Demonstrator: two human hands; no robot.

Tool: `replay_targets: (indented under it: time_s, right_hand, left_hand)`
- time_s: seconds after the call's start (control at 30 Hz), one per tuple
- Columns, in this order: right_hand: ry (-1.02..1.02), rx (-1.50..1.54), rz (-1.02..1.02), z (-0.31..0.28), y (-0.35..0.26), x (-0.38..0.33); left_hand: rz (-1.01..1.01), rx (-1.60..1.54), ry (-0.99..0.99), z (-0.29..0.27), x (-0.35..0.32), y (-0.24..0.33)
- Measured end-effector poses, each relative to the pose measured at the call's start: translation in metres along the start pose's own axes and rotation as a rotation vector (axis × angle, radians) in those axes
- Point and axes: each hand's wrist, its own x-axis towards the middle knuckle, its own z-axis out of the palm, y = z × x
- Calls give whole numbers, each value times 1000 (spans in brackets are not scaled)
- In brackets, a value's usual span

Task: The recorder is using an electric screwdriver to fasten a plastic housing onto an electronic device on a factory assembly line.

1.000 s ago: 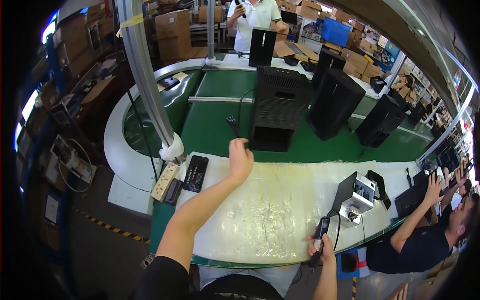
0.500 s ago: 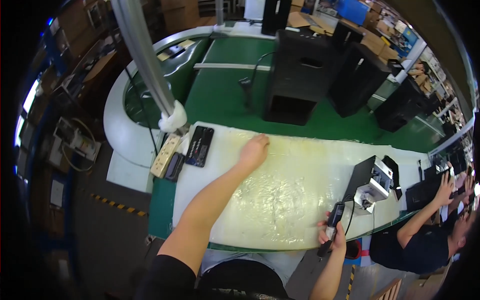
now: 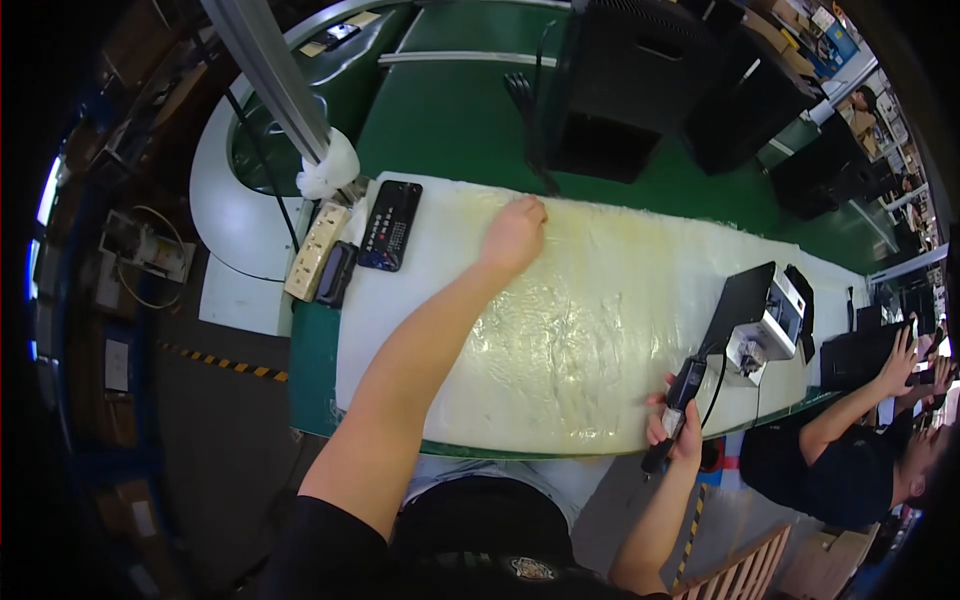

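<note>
My left hand (image 3: 513, 238) rests near the far edge of a pale, plastic-covered pad (image 3: 550, 350) on the worktable. Its fingers are curled in, and whatever is inside them, if anything, is hidden. At the pad's near right edge, my right hand (image 3: 680, 435) grips a black electric screwdriver (image 3: 686, 385). A dark cord runs up from the tool toward a small black-and-silver machine (image 3: 757, 320), possibly a screw feeder. Beyond my left hand, a black cable (image 3: 538, 150) lies on the green surface beside a large black speaker cabinet (image 3: 625, 90).
More black speaker cabinets (image 3: 750, 110) stand at the far right. On the left are a flat black panel (image 3: 391, 225), a cream power strip (image 3: 318, 252), a dark small case (image 3: 338, 275) and a metal post (image 3: 270, 75). A co-worker (image 3: 850, 440) is close on my right.
My view has tipped down, so the table sits higher in the picture. The black cable's plug end lies differently beside the speaker. Both hands keep about the same places and grip.
</note>
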Motion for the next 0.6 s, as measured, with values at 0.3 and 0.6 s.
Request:
replay_targets:
  time_s: [0.3, 0.6]
  right_hand:
    - [-19, -18, -18, 0, 0, 1]
    - [-28, -39, -10, 2, 0, 2]
  left_hand:
    - [27, 10, 52, 6, 0, -3]
    - [14, -25, 31, 4, -1, -4]
